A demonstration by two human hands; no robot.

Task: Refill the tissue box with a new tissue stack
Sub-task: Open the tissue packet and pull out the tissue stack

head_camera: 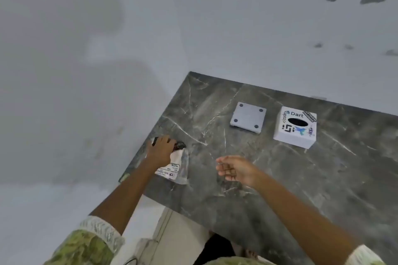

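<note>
A white tissue box [294, 127] with stickers and a dark oval slot stands upright on the dark marble table [290, 178], far right. Its grey base plate [248, 117] with round feet lies separately just left of the box. A plastic-wrapped tissue pack [175, 164] lies near the table's left edge. My left hand [160, 149] rests on top of the pack and grips its upper end. My right hand [234, 168] hovers over the table to the right of the pack, fingers loosely curled apart, holding nothing.
The table's left corner and front edge lie close to the pack. A pale floor lies to the left and a white wall stands behind the table. A foot [251, 254] shows below the table's front edge.
</note>
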